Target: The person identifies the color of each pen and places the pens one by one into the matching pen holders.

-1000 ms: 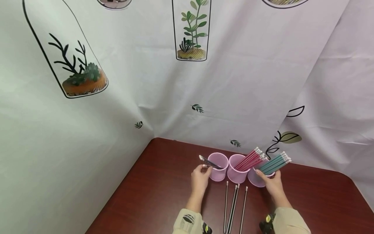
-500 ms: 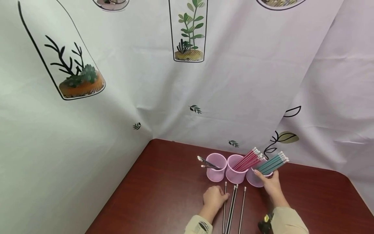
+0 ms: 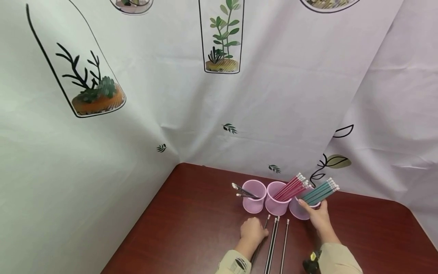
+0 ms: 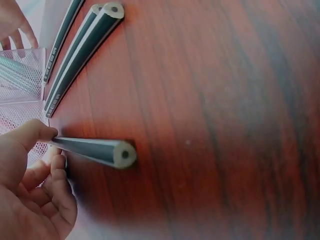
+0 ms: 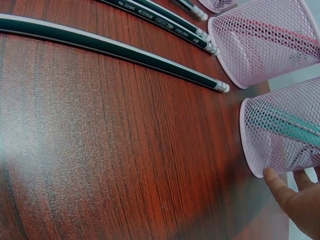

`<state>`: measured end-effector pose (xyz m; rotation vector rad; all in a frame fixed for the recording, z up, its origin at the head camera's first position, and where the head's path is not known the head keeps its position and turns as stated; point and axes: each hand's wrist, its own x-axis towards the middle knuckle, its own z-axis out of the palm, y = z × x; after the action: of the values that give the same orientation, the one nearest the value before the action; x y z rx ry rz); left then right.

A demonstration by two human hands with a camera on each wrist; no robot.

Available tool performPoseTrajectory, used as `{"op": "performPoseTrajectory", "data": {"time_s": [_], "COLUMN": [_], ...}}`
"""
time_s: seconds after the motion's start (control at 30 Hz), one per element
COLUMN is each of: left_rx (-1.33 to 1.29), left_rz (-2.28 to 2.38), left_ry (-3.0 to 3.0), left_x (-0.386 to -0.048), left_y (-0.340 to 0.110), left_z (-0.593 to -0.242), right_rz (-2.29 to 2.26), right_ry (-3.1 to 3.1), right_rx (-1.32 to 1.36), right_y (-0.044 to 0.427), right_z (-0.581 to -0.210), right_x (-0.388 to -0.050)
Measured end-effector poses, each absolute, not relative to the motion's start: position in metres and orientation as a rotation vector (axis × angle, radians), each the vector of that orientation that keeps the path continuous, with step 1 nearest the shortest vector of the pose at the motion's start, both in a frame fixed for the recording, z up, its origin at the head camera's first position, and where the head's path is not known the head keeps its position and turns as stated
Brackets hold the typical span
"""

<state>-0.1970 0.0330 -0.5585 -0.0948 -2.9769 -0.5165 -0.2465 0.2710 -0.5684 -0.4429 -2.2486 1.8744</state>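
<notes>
My left hand (image 3: 252, 230) pinches a black pencil (image 4: 90, 148) between thumb and fingers, low over the table; it lies at a slant, eraser end away from me. To its right lie a pair of black pencils (image 3: 272, 243) side by side and a single black pencil (image 3: 284, 243). My right hand (image 3: 319, 219) holds the right-hand pink mesh pencil cup (image 3: 297, 211), thumb at the front and fingers round its right side. Teal pencils (image 3: 319, 193) lean in that cup. The left pink cup (image 3: 253, 207) holds several black pencils (image 3: 244, 191), tilted left.
Between the outer cups stands a middle pink cup (image 3: 277, 208) with red-pink pencils (image 3: 291, 188) leaning right. The three cups form a row near the back of the dark red wooden table (image 3: 178, 228). A printed white cloth (image 3: 205, 102) hangs behind and at the left.
My left hand has left the left cup, where its black pencil now rests, and moved down and right to pick up another pencil, now turned aslant. My right hand stays at its cup.
</notes>
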Motion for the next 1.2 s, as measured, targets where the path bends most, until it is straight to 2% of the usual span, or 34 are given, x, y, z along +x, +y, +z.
{"op": "performPoseTrajectory", "data": {"time_s": [0.57, 0.8, 1.0, 1.2], "left_rx": [-0.095, -0.110, -0.204, -0.121], "left_rz": [-0.875, -0.936, -1.050, -1.198], "left_ry": [-2.771, -2.695, -2.553, -2.423], "left_x": [-0.195, -0.199, -0.207, -0.212], "left_y": [0.028, 0.030, 0.025, 0.017], "left_z": [-0.541, -0.522, -0.506, -0.479], "right_rz": [1.889, 1.896, 1.886, 1.880], "right_ry": [-2.228, -2.230, -2.227, -2.249], "right_rx": [-0.490, -0.470, -0.482, -0.474], "right_y": [0.277, 0.271, 0.277, 0.271], "right_z": [-0.583, -0.568, -0.582, -0.568], "right_x": [-0.255, -0.246, -0.255, -0.246]}}
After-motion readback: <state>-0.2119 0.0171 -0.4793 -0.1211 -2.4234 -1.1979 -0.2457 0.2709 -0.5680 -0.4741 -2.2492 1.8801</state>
